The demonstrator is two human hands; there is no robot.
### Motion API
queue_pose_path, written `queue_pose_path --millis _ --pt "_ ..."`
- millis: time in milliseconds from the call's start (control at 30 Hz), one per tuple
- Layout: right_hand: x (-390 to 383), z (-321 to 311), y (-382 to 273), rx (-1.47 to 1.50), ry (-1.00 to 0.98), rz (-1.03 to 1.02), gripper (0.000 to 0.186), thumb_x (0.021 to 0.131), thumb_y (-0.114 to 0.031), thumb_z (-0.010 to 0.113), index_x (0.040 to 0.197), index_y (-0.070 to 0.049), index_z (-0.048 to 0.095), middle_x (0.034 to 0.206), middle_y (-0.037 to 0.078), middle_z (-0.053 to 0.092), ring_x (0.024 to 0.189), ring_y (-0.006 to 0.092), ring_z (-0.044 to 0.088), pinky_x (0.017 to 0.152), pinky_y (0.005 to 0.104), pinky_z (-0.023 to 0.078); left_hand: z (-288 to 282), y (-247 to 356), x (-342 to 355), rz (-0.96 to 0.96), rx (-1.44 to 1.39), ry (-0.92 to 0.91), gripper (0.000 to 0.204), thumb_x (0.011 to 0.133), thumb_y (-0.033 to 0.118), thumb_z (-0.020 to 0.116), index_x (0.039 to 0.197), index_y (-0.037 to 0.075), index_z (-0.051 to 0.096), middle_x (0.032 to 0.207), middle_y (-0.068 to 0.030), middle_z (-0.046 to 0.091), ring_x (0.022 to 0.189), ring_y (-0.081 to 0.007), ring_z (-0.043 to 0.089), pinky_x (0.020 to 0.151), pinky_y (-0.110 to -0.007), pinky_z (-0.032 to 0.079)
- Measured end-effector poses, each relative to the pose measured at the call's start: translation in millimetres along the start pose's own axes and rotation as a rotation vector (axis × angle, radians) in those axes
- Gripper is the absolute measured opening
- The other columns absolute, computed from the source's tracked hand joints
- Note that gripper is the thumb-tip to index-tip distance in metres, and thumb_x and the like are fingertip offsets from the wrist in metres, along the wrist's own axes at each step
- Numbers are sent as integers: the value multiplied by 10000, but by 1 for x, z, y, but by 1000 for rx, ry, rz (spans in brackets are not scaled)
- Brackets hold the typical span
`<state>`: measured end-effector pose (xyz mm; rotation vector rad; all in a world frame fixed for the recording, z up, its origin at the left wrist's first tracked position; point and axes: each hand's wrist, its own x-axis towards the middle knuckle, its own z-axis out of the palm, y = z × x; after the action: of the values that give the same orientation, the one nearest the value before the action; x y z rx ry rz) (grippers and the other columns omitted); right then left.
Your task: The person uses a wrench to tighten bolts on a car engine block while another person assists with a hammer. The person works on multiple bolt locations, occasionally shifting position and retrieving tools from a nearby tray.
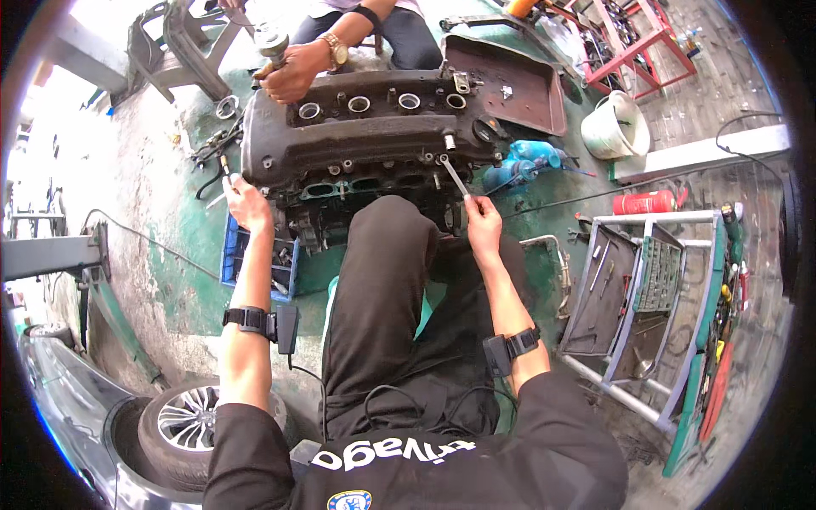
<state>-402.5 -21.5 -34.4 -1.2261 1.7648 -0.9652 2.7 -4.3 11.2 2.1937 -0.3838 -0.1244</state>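
A dark engine [365, 140] with a black valve cover and a row of round holes along its top lies in front of my knees. My right hand [483, 223] is closed round the lower end of a metal wrench [456, 178]. The wrench's ring end is at a bolt on the near right edge of the cover. Off the engine's left end, my left hand [247, 204] pinches a thin rod-like piece [226, 167], too small to name. Across the engine, a co-worker's hand [296, 74] grips a tool with a round metal head [272, 41] over the far left corner.
Left of my knee stands a blue crate [293, 272] of parts. Blue bottles [529, 161] and a rusty tray [544, 102] lie right of the engine. Further right are a white bucket [605, 132], a red fire extinguisher [646, 203] and a tool cart [671, 218].
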Motion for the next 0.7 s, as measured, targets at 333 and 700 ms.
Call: queue_pose_path --millis 333,700 --pt "-22 6 11 325 -113 139 264 969 -252 609 786 -67 562 642 -56 463 547 40 377 492 221 293 29 65 -6 -254 26 55 653 904 528 425 1342 50 510 1252 -222 601 1149 -395 567 982 -472 412" --pt "-24 29 20 215 -103 167 268 974 -278 589 858 -36 595 634 -13 501 574 69 439 527 255 365 39 75 -3 -353 219 76 593 894 493 413 1339 121 534 1265 -186 609 1156 -367 585 989 -486 413"
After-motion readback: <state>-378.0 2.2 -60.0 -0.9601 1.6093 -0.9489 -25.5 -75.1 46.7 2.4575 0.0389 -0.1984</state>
